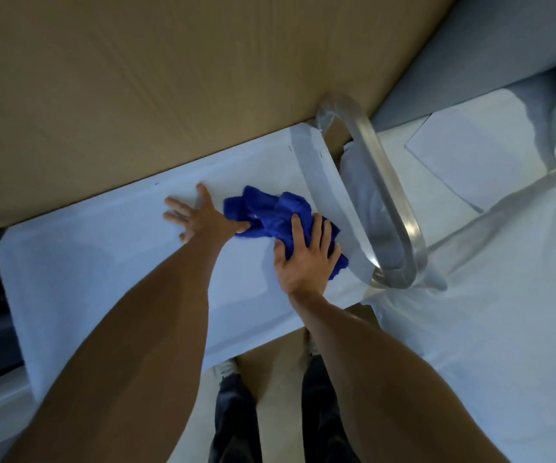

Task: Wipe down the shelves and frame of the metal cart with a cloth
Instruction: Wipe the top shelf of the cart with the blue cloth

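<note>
A crumpled blue cloth (270, 215) lies on the pale top shelf (103, 262) of the metal cart. My right hand (306, 259) lies on the cloth's near end, fingers spread and bent over it, pressing it down. My left hand (196, 215) rests flat on the shelf to the left, fingers spread, its thumb touching the cloth's left edge. The cart's rounded metal handle (380, 195) loops up at the shelf's right end, just right of the cloth.
A large brown cardboard sheet (169, 78) stands along the far side of the cart. White plastic sheeting (487, 312) covers things to the right. My legs and shoes (233, 406) stand on the floor below the shelf's near edge.
</note>
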Available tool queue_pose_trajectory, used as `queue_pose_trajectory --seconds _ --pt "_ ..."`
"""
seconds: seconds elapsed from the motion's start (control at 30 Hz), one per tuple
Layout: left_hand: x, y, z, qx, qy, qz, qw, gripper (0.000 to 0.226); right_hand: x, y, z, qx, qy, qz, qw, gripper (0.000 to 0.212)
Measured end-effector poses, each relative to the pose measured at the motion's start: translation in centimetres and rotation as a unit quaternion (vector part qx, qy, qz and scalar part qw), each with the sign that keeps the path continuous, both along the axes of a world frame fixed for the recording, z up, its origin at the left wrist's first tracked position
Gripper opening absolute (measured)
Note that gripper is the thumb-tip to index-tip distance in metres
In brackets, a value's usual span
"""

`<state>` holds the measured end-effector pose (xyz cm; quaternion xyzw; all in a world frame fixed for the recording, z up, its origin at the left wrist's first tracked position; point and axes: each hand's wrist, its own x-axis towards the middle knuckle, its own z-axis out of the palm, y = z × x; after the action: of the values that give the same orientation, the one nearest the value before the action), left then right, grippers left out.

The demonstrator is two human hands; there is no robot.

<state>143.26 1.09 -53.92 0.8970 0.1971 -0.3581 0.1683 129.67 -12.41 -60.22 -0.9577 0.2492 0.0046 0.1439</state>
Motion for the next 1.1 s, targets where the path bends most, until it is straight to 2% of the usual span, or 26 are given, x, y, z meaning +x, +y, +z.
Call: queue_pose_trajectory --seconds 0.17,0.27,0.37,0.47,0.53,0.7,0.83,0.93,1.0,1.1 --pt "1.0 0.3 -0.5 0.008 -0.018 -0.007 1.0 0.094 10.0 -2.8 -0.1 0.006 -0.03 -0.026 0.999 0.053" --pt "0.9 0.2 -1.7 0.023 -0.027 0.005 0.999 0.105 17.6 -4.8 0.3 0.02 -0.019 -0.016 0.999 0.051" --pt "1.0 -0.3 -2.6 0.056 -0.044 0.002 0.997 0.114 19.9 -5.6 -0.7 0.012 -0.053 -0.026 0.998 0.047" --pt "1.3 -0.5 -2.4 0.055 -0.033 0.006 0.998 0.114 18.8 -5.8 -0.7 0.027 -0.093 -0.029 0.995 0.042" --pt "1.2 -0.4 -2.1 0.049 -0.029 0.004 0.998 0.113 16.6 -5.9 -0.3 0.032 -0.085 -0.038 0.995 0.044" --pt "1.3 -0.9 -0.9 0.039 -0.022 0.007 0.999 0.112 3.0 -4.3 0.6 0.005 0.003 -0.128 0.992 0.054" --pt "1.2 -0.8 -0.4 0.048 -0.008 0.006 0.999 0.115 -5.0 -1.0 1.1 -0.009 0.053 -0.239 0.97 0.06" --pt "1.1 -0.6 -0.7 0.047 -0.015 0.004 0.999 0.116 -3.5 -0.9 1.4 0.012 0.073 -0.251 0.965 0.062" --pt "1.0 -0.6 -1.1 0.045 -0.023 0.008 0.999 0.116 -1.2 -1.7 1.5 0.006 0.053 -0.239 0.97 0.059" --pt "1.0 -0.5 -1.8 0.043 -0.034 -0.001 0.999 0.116 5.0 -4.2 1.2 0.018 0.026 -0.124 0.992 0.056"
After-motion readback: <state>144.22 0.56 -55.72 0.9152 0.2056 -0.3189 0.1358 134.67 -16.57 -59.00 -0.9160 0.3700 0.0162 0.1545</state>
